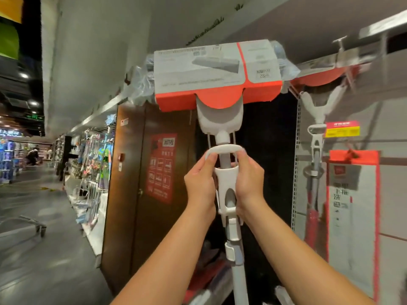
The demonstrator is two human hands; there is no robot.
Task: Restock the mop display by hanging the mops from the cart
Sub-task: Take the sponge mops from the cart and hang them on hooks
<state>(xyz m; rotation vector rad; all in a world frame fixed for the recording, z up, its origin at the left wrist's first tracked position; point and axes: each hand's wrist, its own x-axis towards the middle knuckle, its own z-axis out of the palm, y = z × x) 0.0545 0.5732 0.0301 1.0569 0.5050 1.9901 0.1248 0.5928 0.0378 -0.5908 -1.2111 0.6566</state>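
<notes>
In a dim shop aisle, left hand (199, 183) and right hand (248, 179) curl round the wringer handle (223, 148) of the upheld mop (218, 69); hanging it likely means lifting toward the display rail's (372, 29) left end.

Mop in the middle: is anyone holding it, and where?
The left hand and right hand grip the mop by its white handle bracket, below the head.

My single head camera sat close behind the left hand (199, 183) and right hand (248, 179), facing forward and slightly upward.
</notes>
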